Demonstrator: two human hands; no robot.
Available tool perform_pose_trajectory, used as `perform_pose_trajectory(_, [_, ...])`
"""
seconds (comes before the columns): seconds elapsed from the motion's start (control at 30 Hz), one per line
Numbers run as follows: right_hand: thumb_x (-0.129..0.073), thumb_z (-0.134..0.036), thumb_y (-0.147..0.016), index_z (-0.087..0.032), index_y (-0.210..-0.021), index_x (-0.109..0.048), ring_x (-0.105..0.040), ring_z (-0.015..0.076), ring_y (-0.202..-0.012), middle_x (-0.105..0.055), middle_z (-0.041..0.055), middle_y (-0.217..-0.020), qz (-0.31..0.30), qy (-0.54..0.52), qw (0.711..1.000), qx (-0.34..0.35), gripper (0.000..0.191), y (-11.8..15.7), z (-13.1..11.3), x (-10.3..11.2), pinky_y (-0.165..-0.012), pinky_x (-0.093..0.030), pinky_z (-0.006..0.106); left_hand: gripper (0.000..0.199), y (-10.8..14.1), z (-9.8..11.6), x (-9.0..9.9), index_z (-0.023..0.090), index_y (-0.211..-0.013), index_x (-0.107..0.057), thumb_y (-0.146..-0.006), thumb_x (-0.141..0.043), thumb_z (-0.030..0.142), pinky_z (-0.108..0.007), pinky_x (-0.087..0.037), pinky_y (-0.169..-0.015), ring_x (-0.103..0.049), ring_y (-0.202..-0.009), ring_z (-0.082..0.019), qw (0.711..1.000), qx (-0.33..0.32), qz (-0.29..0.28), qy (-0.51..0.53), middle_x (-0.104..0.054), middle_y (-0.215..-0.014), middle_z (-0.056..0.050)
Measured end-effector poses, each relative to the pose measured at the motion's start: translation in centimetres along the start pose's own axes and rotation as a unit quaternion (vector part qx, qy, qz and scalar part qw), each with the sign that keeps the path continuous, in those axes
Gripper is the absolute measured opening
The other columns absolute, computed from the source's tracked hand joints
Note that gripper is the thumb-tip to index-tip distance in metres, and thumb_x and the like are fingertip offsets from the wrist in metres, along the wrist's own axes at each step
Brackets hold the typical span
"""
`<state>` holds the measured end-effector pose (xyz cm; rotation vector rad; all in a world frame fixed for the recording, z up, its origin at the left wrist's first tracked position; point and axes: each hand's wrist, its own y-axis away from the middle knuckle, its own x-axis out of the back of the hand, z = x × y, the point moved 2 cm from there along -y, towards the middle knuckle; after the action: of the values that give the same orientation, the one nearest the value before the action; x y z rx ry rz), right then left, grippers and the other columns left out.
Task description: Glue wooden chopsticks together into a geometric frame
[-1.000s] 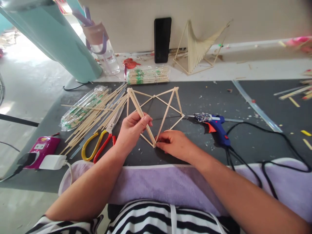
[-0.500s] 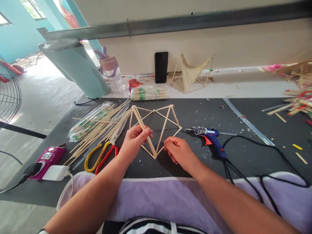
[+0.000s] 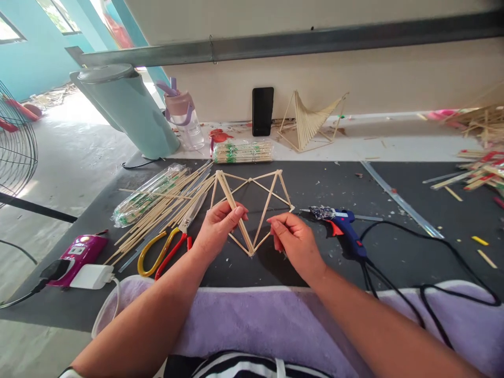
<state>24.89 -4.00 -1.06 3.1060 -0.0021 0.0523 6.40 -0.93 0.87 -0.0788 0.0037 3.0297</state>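
Observation:
A frame of thin bamboo sticks [image 3: 266, 209] joined at the corners stands on the dark tabletop. My left hand [image 3: 216, 228] is closed around the sloping sticks on its left side, thumb on top. At the frame's right edge, my right hand [image 3: 294, 240] is closed with thumb and fingertips together; whether anything is between them cannot be made out. A blue glue gun [image 3: 346, 228] lies to the right of that hand, its nozzle pointing toward the frame. Left of my left hand are scissors [image 3: 184, 226] with yellow and red handles, beside a pile of loose sticks [image 3: 157, 215].
Behind stand a pitcher [image 3: 129, 113], a water bottle [image 3: 185, 118], a phone [image 3: 262, 111] and a finished-looking curved stick model [image 3: 309, 126]. A packet of sticks [image 3: 244, 152] lies there too. A purple power strip [image 3: 81, 254] sits left; black cable [image 3: 444, 239] loops at right.
My right hand has shifted slightly right and up, its fingers drawn closer together. My left hand keeps its hold on the sticks. The whole view has tipped a little.

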Motion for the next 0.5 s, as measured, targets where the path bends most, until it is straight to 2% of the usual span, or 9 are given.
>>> perform_pose_trajectory(0.1, [-0.052,-0.044,-0.092,-0.019,-0.075,-0.058,-0.046,0.0080,-0.046,-0.048,-0.0055,-0.053,0.007,0.040,0.999,0.023,0.030,0.11,-0.02,0.33,-0.049,-0.038,0.022,0.032,-0.04,0.00,0.00,0.018,-0.086,-0.072,-0.080,-0.070,0.050,-0.021,-0.037,-0.054,-0.051,-0.060,-0.009,1.000,-0.005,-0.002,0.014,-0.067,-0.074,-0.002])
perform_pose_trajectory(0.17, [-0.049,-0.044,-0.094,-0.020,-0.073,-0.056,-0.044,0.0085,-0.047,-0.045,-0.0056,-0.051,0.006,0.066,0.997,0.038,0.033,0.17,0.04,0.40,-0.050,-0.037,0.023,0.032,-0.09,-0.02,-0.02,0.019,-0.087,-0.073,-0.080,-0.070,0.050,-0.021,-0.037,-0.053,-0.051,-0.060,-0.009,1.000,-0.005,-0.001,0.022,-0.067,-0.075,-0.002])
perform_pose_trajectory(0.33, [-0.053,-0.025,-0.085,-0.019,-0.090,-0.062,-0.053,0.0109,-0.061,-0.061,-0.0005,-0.073,-0.003,0.146,0.987,0.063,0.011,0.02,0.49,-0.14,-0.059,-0.042,0.024,0.031,-0.03,0.13,-0.17,0.019,-0.086,-0.073,-0.081,-0.070,0.049,-0.020,-0.038,-0.053,-0.052,-0.060,-0.008,0.999,-0.020,0.001,0.027,-0.066,-0.074,-0.002])
perform_pose_trajectory(0.5, [-0.053,-0.017,-0.082,-0.019,-0.093,-0.066,-0.058,0.0118,-0.070,-0.066,0.0019,-0.085,-0.063,0.237,0.963,0.114,0.017,-0.16,0.57,-0.51,-0.067,-0.045,0.024,0.031,0.13,0.23,-0.29,0.019,-0.086,-0.072,-0.081,-0.070,0.049,-0.021,-0.038,-0.053,-0.052,-0.059,-0.009,0.999,-0.023,0.005,0.024,-0.067,-0.074,-0.002])
